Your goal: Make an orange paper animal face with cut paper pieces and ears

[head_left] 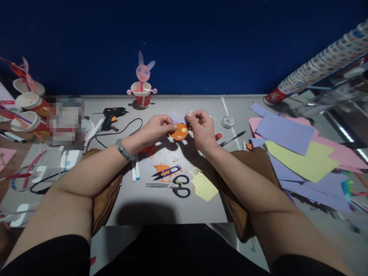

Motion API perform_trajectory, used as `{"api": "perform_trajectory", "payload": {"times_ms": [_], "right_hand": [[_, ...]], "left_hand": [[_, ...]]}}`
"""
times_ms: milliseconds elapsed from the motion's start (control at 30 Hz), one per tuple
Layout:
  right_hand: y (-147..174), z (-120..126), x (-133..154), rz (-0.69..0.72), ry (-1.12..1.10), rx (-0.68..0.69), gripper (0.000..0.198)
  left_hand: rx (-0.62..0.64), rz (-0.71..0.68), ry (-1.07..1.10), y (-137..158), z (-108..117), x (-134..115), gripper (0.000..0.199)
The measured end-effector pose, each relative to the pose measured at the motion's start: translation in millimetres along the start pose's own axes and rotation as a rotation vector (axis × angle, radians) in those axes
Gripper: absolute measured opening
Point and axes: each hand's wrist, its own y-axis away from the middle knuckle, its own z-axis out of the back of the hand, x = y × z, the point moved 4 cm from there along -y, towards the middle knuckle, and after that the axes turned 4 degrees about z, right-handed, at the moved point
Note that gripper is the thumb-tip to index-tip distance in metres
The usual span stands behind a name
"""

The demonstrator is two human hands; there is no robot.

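Over the middle of the table, my left hand point(158, 128) pinches the left side of an orange paper face point(179, 132). The round face has a yellow eye and a pale mouth; a purple paper ear point(174, 116) stands at its upper left. My right hand point(200, 128) is closed at its upper right, fingertips around a second purple ear point(190, 113), mostly hidden by the fingers. Below lie purple thread snips point(169, 172) on orange paper scraps, black-handled scissors point(175, 185) and a cut yellow sheet point(204, 186).
A paper cup with a pink rabbit point(143, 94) stands at the back. Left are a glue gun point(110, 117), white markers point(135, 170) and several decorated cups point(27, 122). Right are a tape roll point(228, 122), a pen point(234, 138), coloured paper point(287, 132) and a long cup stack point(319, 61).
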Motion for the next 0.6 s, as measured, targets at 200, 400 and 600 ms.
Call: {"api": "perform_trajectory", "payload": {"times_ms": [200, 400, 600], "right_hand": [[2.7, -0.7, 4.9, 0.039, 0.020, -0.002, 0.047], [4.7, -4.0, 4.3, 0.030, -0.034, 0.036, 0.049], [4.0, -4.6, 2.7, 0.018, -0.083, 0.042, 0.050]], "left_hand": [[0.013, 0.002, 0.010, 0.0, 0.0, 0.2, 0.018], [-0.003, -0.011, -0.007, -0.8, 1.1, 0.4, 0.018], [-0.026, -0.002, -0.009, -0.9, 1.5, -0.1, 0.019]]}}
